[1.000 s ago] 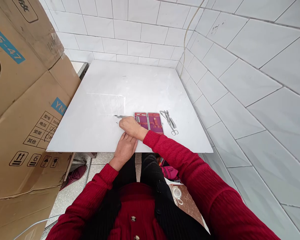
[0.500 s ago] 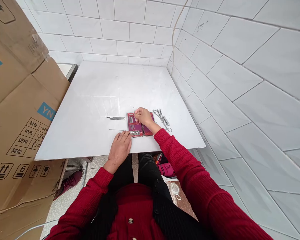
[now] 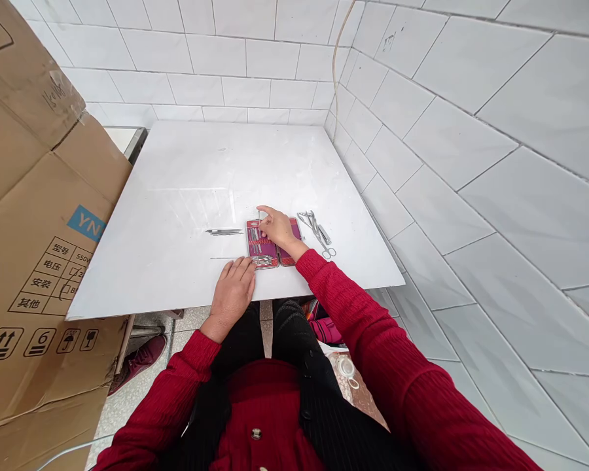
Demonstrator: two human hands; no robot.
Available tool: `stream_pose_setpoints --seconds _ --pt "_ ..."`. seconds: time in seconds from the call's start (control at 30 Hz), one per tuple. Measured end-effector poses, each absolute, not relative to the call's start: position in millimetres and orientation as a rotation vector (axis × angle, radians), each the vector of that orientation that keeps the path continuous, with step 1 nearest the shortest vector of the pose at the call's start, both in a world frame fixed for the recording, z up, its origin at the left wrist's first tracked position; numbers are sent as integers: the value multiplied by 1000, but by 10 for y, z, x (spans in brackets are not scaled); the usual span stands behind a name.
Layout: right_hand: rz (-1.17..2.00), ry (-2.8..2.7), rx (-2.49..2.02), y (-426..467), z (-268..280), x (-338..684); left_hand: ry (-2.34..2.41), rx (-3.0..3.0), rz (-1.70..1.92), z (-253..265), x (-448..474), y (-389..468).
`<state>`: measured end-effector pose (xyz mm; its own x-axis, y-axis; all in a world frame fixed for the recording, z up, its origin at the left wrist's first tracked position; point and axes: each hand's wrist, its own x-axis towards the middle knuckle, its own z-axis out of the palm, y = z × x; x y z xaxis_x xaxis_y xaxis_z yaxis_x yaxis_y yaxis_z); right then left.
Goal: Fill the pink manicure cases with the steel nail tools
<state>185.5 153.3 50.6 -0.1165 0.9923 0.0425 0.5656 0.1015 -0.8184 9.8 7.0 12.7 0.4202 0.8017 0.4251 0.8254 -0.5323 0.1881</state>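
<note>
An open manicure case (image 3: 285, 260) with a purple lining and red trim lies near the table's front edge. Thin metal tools (image 3: 256, 246) stand in its left half, with nail clippers (image 3: 262, 260) at the bottom. Above that half, my right hand (image 3: 277, 226) pinches a thin metal manicure tool (image 3: 258, 213), index finger stretched along its top; the tool's lower end is hidden. My left hand (image 3: 233, 288) rests flat with fingers out, fingertips by the case's lower left corner. Close to those fingertips is a thin metal stick (image 3: 220, 258).
Slim metal tools (image 3: 224, 231) lie left of the case. To its right are scissors (image 3: 328, 251) and plier-like clippers (image 3: 314, 224) in a pile. The white table (image 3: 177, 163) meets tiled walls at the back. A large cardboard box (image 3: 44, 216) stands at the left.
My right hand has shifted slightly over the case, and its index finger has straightened along the top of the tool. My left hand stays by the corner. The view has shifted slightly.
</note>
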Motion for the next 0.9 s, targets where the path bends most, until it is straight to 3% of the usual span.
stream_pose_setpoints --seconds 0.9 --pt "496 -2059 -1671 1412 536 1773 -1474 -2600 -737 149 101 72"
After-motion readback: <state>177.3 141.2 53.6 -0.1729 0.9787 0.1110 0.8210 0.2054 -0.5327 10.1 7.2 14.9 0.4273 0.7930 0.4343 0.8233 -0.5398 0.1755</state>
